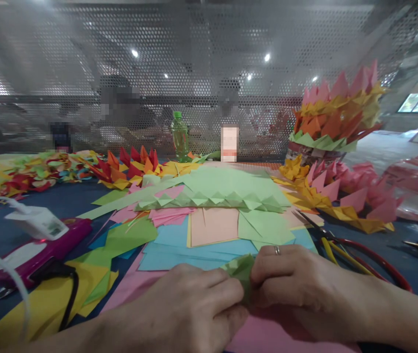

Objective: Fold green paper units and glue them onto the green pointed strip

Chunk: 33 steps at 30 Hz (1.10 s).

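My left hand (pixel 190 304) and my right hand (pixel 297 282) meet at the near edge of the table, both closed on a small folded piece of green paper (pixel 241 272) held between them. A ring shows on a finger of my right hand. Under my hands lies a pink sheet (pixel 268 333), with blue sheets (pixel 179 245) and a peach sheet (pixel 214 225) just beyond. A row of folded green triangles (pixel 209 198) lies across the middle of the table.
A magenta device with a white charger and cable (pixel 36 235) sits at the left. Scissors with red and yellow handles (pixel 345 250) lie at the right. A tall stacked paper crown (pixel 336 113), pink and yellow folded pieces (pixel 345 193), a green bottle (pixel 179 135) and a mesh screen stand behind.
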Motion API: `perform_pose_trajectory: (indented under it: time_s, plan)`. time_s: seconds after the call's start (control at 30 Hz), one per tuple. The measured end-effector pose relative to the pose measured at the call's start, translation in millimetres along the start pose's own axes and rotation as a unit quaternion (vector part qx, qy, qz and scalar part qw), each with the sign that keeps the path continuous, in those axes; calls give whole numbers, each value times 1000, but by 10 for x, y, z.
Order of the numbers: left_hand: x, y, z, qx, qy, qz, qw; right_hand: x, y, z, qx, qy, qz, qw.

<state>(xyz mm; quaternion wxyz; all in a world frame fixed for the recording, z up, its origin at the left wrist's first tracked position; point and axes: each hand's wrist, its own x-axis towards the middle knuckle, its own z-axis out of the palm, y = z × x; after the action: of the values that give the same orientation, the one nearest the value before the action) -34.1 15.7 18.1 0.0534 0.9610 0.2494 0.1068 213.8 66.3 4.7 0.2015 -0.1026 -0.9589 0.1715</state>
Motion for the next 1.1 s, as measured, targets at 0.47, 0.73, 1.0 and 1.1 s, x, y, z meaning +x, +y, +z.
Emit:
perform_pose_trajectory:
  time_s: [0.47,0.73,1.0,1.1]
  plan:
    - [33,-8,-47,-13,-34,1,999,5,-71,10,-123,-13,-46,991]
    - [11,30,-48,10,-37,10,999,-9,-80,34,-131,-4,-50,990]
    - [119,32,-117,90,-6,14,996,-24,-95,41,-146,-13,-37,989]
    - [134,42,-110,86,-5,13,996,-29,-89,55,-153,-7,-32,988]
